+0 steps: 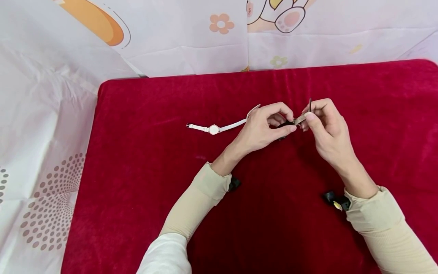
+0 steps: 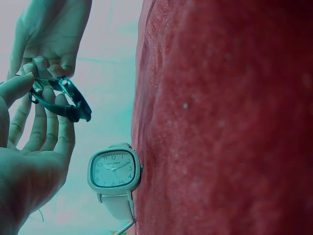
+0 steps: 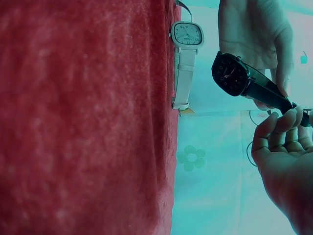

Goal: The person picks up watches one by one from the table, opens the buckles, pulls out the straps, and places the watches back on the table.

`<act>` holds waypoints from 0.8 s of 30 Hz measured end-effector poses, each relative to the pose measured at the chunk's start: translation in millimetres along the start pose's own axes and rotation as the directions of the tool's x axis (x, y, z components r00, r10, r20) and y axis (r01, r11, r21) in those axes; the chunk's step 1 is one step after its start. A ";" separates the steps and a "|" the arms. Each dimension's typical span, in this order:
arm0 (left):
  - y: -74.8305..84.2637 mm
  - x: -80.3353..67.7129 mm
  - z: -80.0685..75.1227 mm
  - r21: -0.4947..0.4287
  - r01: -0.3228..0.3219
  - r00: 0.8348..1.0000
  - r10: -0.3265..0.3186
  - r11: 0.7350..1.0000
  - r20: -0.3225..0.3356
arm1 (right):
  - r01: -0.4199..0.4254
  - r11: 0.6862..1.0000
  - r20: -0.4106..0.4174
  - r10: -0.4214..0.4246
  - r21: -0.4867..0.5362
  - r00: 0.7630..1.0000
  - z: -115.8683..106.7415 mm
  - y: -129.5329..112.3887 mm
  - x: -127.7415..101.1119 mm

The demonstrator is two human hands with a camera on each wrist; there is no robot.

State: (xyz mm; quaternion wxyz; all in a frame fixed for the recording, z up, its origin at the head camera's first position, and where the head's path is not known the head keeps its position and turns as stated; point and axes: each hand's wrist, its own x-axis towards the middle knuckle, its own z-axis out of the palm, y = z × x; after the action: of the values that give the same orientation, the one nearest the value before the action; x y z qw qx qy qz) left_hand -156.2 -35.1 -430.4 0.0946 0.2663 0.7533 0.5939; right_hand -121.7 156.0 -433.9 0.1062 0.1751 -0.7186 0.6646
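Note:
Between the two hands is a black wristwatch [image 3: 230, 76], lifted off the cloth, with a dark squarish dial and black strap. My left hand [image 1: 260, 127] pinches it between thumb and fingers; in the head view its fingers hide most of the watch. My right hand [image 1: 330, 133] pinches the strap's end [image 1: 301, 118], whose tip sticks up past the thumb. In the left wrist view the strap bends into a loop. A white wristwatch [image 2: 115, 169] with a rounded-square dial stands beyond the hands; from the head only part of its strap [image 1: 252, 111] shows behind my left hand.
Left of my left hand, a white wristwatch with a small round dial [image 1: 214, 129] lies stretched out on the red velvet tablecloth [image 1: 154, 171]. A printed white curtain [image 1: 171, 34] hangs along the table's back and left edges. Black devices sit at both wrists.

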 end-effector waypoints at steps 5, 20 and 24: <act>-0.3 -0.2 0.0 -0.035 -0.001 1.000 0.001 0.999 -0.010 | 0.000 1.000 -0.004 0.000 0.013 1.000 0.2 -0.7 0.0; -1.3 -2.3 -2.2 -0.019 0.002 1.000 -0.002 1.000 -0.029 | 0.012 0.976 -0.129 0.017 0.219 0.991 3.0 -0.6 1.3; -0.4 -2.7 -2.0 -0.032 0.018 1.000 -0.019 0.999 -0.021 | -0.003 0.971 -0.134 0.035 0.239 0.990 4.0 -2.1 1.8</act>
State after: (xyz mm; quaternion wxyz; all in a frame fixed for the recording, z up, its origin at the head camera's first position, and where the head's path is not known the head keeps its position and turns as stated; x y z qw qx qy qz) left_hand -154.9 -38.2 -430.7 0.0962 0.2513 0.7473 0.6076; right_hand -122.2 151.7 -431.6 0.1272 0.1336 -0.6263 0.7574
